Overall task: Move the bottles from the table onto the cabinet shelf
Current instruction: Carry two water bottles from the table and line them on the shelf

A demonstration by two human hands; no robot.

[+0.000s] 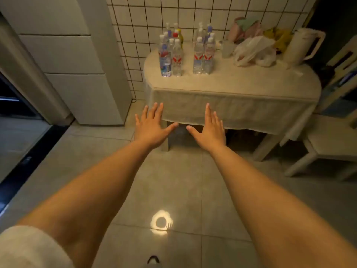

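Both arms stretched forward, left hand [151, 126] and right hand [209, 128] palm-down, fingers straight and spread, holding nothing — well short of the table [231, 88]. Bottles [185, 53] stand upright in two clusters at the table's back-left, near the tiled wall [193, 12] — plastic bags [253, 51] and a jug [301, 47] to their right.

Bare forearms [108, 186], white short sleeve [29, 248]

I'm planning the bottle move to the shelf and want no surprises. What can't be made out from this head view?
- Cabinet shelf: not identifiable in the head view.
- Exact bottle count: rear bottles are hidden behind the front rows of both clusters.
- Bottle labels: too small and blurred to read.
- Contents of the plastic bag: hidden by its crumpled film.
- Under the table: hidden by the tablecloth overhang and shadow.
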